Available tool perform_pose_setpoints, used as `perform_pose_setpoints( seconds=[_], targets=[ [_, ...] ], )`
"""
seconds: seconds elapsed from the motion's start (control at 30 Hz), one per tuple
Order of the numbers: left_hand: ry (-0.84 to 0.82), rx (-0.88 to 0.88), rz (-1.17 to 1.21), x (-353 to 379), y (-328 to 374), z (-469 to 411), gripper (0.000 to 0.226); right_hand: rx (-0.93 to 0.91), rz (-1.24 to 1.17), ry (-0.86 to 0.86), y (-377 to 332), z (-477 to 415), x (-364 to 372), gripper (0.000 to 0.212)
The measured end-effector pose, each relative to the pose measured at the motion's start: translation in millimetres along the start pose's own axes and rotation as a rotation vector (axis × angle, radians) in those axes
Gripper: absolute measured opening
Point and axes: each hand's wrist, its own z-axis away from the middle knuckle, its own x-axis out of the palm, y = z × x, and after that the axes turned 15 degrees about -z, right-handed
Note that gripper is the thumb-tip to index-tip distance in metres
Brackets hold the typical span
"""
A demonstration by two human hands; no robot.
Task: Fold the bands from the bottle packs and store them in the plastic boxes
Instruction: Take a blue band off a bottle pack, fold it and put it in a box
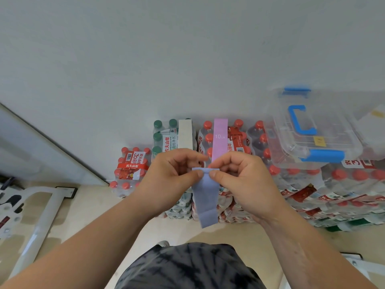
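Note:
A blue band (206, 197) hangs down in front of me, doubled over. My left hand (170, 176) and my right hand (245, 180) pinch its top edge from either side, thumbs almost touching. Behind them, a pink band (219, 138) marked 10 lb lies over a pack of red-capped bottles (237, 140). A pale white band (185, 133) lies over a pack of green-capped bottles (164, 134). A clear plastic box (312, 130) with blue handle and latches sits closed on the packs at the right.
More red-capped bottle packs (333, 184) are stacked at the right, and a lower pack (130, 170) stands on the floor at the left. A white metal frame (41, 211) lies on the floor at far left. The grey wall is behind.

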Motion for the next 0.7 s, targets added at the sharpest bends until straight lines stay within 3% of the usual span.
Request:
perform_pose_setpoints(
  seconds=[0.2,0.43,0.7],
  targets=[
    [-0.030,-0.050,-0.009,-1.0,0.9,1.5,0.021,-0.040,-0.035,0.020,2.6,3.2,3.5,0.016],
    [0.084,-0.043,-0.018,2.2,1.4,4.3,0.025,0.009,-0.085,-0.010,0.1,7.8,5.2,0.009],
    [0.088,0.010,-0.062,3.2,3.7,7.1,0.022,-0.038,-0.064,0.014,0.2,8.1,3.2,0.009]
  ],
)
